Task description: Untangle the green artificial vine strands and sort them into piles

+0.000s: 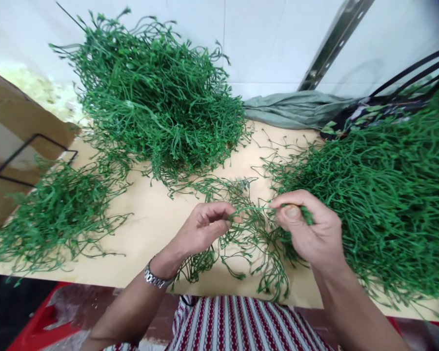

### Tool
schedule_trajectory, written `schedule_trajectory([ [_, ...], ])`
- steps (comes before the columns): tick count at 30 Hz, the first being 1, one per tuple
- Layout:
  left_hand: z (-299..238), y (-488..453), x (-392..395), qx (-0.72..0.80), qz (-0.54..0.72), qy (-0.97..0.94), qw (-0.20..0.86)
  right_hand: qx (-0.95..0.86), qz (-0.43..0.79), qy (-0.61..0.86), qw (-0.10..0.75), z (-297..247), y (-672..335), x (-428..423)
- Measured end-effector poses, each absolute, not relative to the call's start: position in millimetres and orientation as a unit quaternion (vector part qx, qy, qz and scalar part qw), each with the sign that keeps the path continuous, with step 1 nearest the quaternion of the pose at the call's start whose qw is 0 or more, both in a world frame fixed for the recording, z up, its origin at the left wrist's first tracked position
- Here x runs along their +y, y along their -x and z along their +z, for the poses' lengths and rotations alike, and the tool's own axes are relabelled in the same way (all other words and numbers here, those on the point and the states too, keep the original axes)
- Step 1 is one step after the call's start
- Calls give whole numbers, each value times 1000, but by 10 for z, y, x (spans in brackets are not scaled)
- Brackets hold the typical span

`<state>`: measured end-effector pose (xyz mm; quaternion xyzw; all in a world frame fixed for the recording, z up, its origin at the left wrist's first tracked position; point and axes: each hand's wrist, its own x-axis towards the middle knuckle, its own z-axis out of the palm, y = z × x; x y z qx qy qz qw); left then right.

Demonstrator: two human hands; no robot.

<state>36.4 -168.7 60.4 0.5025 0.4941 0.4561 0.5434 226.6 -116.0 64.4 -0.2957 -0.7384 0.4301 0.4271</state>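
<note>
A thin green plastic-looking stem (255,208) is stretched level between my two hands, just above the table (155,214). My left hand (208,229) pinches its left end between thumb and fingertips. My right hand (310,226) closes on the other end, thumb pressed against a bent forefinger. Loose green stems (261,243) with small budded tips lie scattered under and around both hands. Beside my right hand rises a large heap of the same stems (388,209). Parts of the held stem are hidden by my fingers.
A tall pile of green stems (149,97) stands against the white wall (263,39). Another, lower heap (66,214) lies left, beside a cardboard box (22,107) and a black wire frame (16,146). Grey-green cloth (292,109) lies along the back, below a metal upright (332,46).
</note>
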Motion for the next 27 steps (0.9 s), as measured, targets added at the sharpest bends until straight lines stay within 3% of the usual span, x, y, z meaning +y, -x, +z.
schedule_trajectory([
  [4,566,-393,-1712,478,512,-487,522,-822,391,286,299,568,-2139,-1175],
  [10,541,-416,-1714,483,510,-509,497,-860,385,237,238,415,-2072,-1239],
  [17,511,-408,-1718,496,509,-496,498,-837,369,268,303,402,-2126,-1178],
  [21,531,-454,-1730,510,526,-513,447,-871,333,204,299,381,-2057,-1177],
  [27,570,-482,-1734,522,494,-568,400,-862,304,239,328,332,-2052,-1228],
])
